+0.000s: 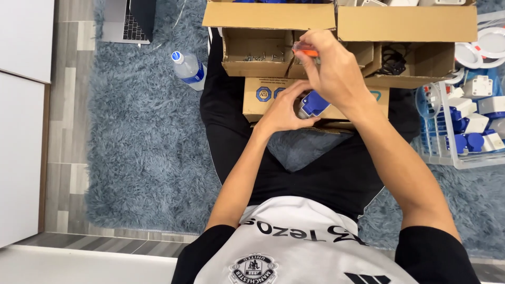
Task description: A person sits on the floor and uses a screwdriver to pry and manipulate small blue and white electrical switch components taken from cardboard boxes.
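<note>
Shaggy blue-grey carpet (142, 152) is seen from the head camera, covering the floor around the seated person. A small blue and white socket part (313, 103) is cupped by the left hand (284, 111), fingers curled around it, just in front of a flat cardboard box (256, 100) resting on the lap. An orange-handled screwdriver (305, 51) is gripped in the closed right hand (331, 68), directly above the part. Open cardboard boxes (263, 50) are placed beyond. A water bottle (188, 68) lies to the left, a laptop (126, 21) further back. A wire basket (447, 152) of similar parts stands at the right.
</note>
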